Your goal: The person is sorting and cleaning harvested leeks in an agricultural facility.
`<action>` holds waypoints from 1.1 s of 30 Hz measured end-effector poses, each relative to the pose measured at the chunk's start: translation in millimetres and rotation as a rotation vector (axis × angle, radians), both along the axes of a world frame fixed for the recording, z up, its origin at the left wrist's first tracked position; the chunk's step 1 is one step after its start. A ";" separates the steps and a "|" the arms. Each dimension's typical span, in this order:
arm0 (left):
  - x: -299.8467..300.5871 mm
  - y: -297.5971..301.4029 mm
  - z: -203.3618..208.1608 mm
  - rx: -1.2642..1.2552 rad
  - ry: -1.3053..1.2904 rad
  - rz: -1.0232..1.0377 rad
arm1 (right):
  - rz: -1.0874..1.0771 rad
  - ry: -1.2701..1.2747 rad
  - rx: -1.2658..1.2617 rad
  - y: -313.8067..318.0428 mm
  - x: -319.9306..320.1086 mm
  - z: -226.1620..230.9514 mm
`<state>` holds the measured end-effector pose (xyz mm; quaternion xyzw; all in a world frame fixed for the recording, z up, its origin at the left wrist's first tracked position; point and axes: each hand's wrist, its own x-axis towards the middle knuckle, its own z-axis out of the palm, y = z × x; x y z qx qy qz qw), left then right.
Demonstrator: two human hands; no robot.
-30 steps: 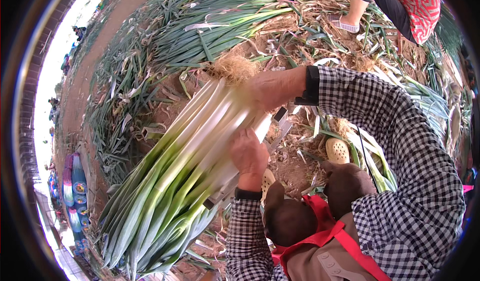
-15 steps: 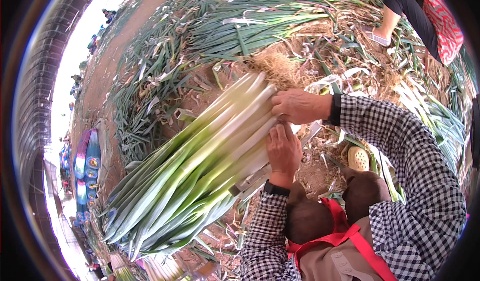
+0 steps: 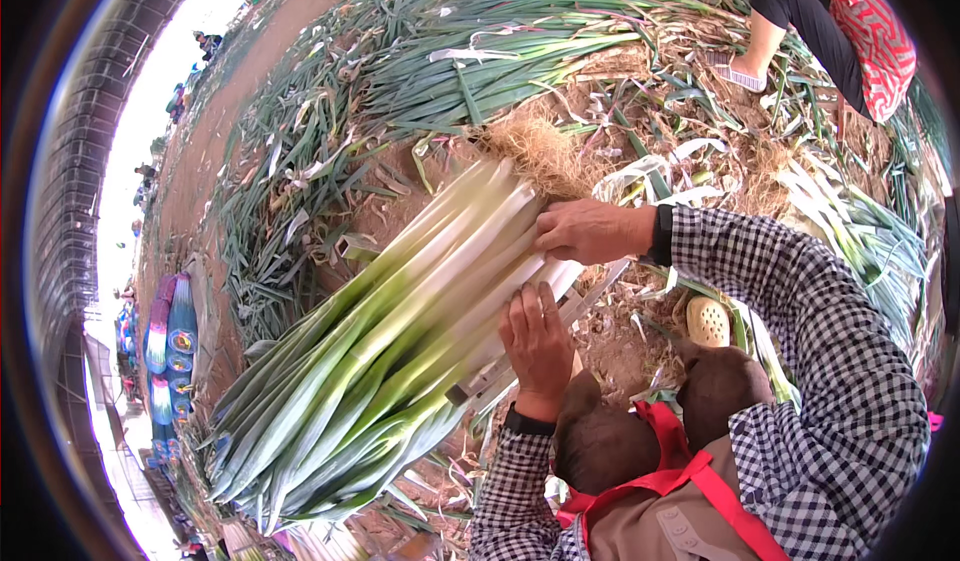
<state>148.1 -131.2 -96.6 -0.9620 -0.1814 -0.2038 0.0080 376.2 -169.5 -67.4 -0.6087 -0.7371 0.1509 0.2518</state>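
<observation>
A large bundle of leeks [image 3: 400, 351] lies slantwise before me, white ends at the upper right and green leaves spread to the lower left. My right hand [image 3: 592, 231] is closed at the edge of the bundle near the white ends, thumb and fingers on a leek stalk [image 3: 556, 273]. Just below it, my left hand [image 3: 538, 346] rests on the white shafts along the near edge, fingers stretched and slightly apart. A metal-coloured bar [image 3: 484, 381] shows from under the bundle, beside my left wrist.
Piles of leeks [image 3: 500, 56] cover the ground beyond, with dry roots [image 3: 545, 146] closer in. A person's sandalled foot [image 3: 738, 69] is at the upper right. More leeks [image 3: 850, 216] lie to the right, near a tan shoe with holes [image 3: 708, 321]. Blue packaged bundles [image 3: 178, 346] stand far left.
My hands have moved apart. The left slid down and left along the bundle's near edge; the right shifted slightly down and stays at the white ends.
</observation>
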 end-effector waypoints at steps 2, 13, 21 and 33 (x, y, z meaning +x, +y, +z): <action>-0.2 0.5 6.2 0.018 -0.034 -0.007 | -0.031 -0.073 -0.008 2.1 5.0 -3.5; 6.0 23.5 12.9 -0.018 0.070 0.192 | -0.046 -0.223 0.096 -9.6 -14.5 1.2; 5.1 11.3 12.8 0.038 0.091 0.165 | -0.136 -0.308 0.362 51.5 -8.9 0.5; -82.7 41.7 103.9 0.241 -0.052 0.175 | -0.083 0.025 0.362 -8.7 -11.9 -1.1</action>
